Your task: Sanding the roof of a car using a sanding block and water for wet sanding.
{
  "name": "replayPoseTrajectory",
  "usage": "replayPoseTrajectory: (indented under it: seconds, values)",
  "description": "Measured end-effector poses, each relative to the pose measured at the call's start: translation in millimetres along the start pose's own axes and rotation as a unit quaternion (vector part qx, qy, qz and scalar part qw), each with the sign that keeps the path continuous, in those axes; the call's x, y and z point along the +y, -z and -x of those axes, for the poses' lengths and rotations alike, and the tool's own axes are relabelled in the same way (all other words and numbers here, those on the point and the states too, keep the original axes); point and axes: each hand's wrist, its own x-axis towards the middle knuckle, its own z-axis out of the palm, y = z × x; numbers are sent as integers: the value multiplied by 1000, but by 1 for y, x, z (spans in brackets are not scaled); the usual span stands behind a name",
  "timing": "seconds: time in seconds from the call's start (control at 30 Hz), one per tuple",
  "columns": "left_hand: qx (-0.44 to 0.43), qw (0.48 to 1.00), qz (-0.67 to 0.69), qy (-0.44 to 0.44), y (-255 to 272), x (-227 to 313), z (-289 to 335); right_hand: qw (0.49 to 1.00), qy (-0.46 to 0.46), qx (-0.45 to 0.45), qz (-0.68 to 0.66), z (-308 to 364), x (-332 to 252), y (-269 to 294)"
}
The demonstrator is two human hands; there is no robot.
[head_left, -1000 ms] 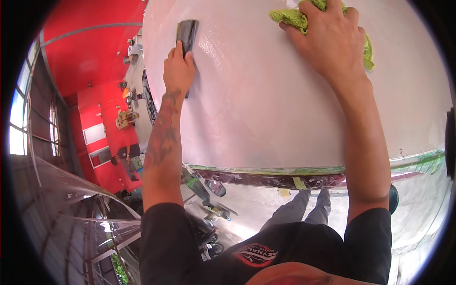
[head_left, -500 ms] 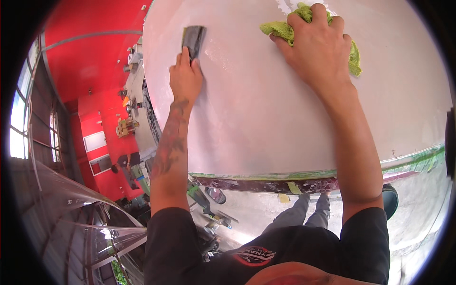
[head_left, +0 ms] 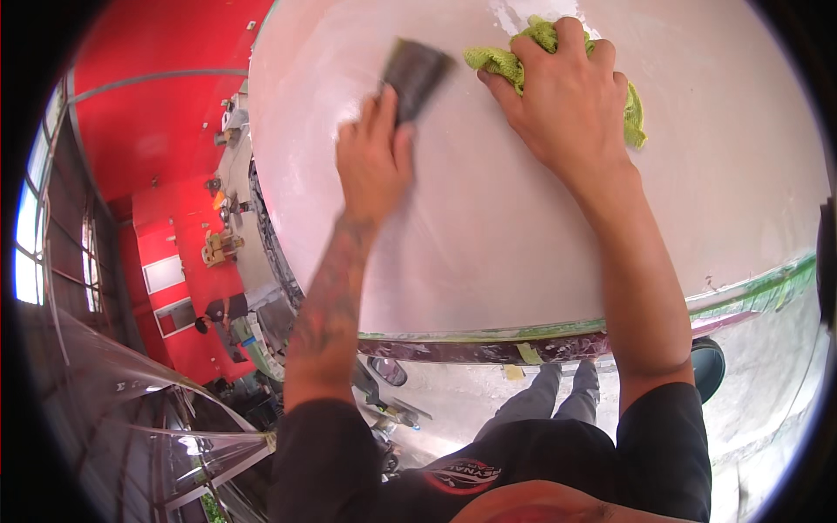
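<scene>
My left hand [head_left: 373, 166] is closed on the near end of a dark grey, flat rectangular pad [head_left: 417, 74] with a yellowish edge. The pad lies against a pale pinkish-grey car panel [head_left: 497, 235] and is smeared by motion, so its exact kind is unclear. On the right, my right hand [head_left: 571, 100] presses a crumpled lime-green cloth [head_left: 497, 65] onto the same panel. Cloth sticks out past the thumb and beyond the little finger. Wet, shiny patches show on the panel around both hands.
Green masking tape [head_left: 750, 292] runs along the panel's near edge, above a dark maroon strip [head_left: 436, 349]. A round black container [head_left: 708, 366] stands on the floor by my right elbow. Another person [head_left: 222, 314] bends over at the left, near a red wall [head_left: 157, 122].
My left hand and the pad have moved right across the panel, toward the cloth, and the pad has tilted. My right hand still holds the cloth, slightly further left in view.
</scene>
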Motion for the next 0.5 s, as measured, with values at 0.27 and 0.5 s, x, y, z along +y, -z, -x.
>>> replayPoseTrajectory:
  seconds: [0.27, 0.5]
  values:
    - [-20, 998, 30, 47, -8, 32, 13, 1000, -13, -3, 13, 0, 8, -7]
    - [12, 995, 48, -87, -9, -42, -14, 1000, 0, 2, 14, 4, -1, -4]
